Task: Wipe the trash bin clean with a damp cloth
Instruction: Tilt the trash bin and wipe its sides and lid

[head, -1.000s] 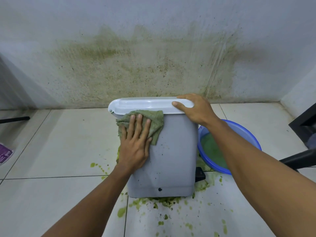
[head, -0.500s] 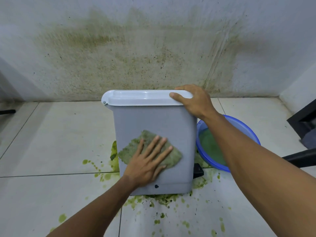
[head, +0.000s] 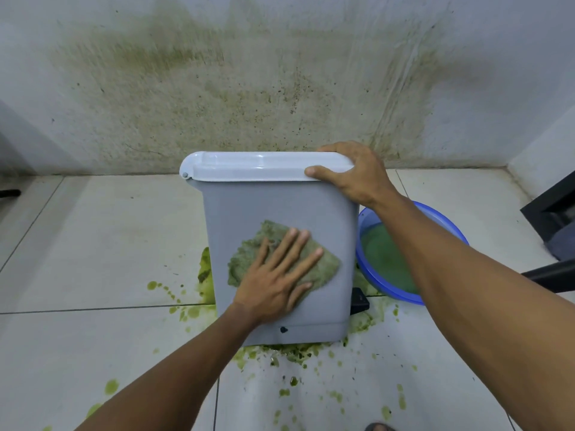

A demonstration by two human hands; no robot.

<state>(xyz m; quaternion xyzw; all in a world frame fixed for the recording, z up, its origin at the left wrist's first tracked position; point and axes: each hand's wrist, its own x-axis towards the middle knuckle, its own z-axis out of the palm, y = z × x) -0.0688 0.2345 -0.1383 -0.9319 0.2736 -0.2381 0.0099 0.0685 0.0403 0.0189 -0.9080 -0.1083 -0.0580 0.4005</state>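
A grey plastic trash bin (head: pixel 323 219) with a white lid (head: pixel 249 166) stands on the tiled floor in front of a stained wall. A green damp cloth (head: pixel 249 259) lies flat against the bin's near side. My left hand (head: pixel 277 278) presses on the cloth with fingers spread, over the lower middle of that side. My right hand (head: pixel 357 175) grips the lid's right end, thumb on the front edge and fingers over the top.
A blue basin (head: pixel 448 225) holding green water sits on the floor right of the bin. Green splatter (head: pixel 292 353) lies around the bin's base and toward me. A black pedal (head: pixel 359 301) juts from the bin's right. Dark furniture (head: pixel 553 213) stands at far right.
My left hand slid the cloth from just under the lid on the left down to the lower middle of the bin's side. My right hand stayed on the lid.
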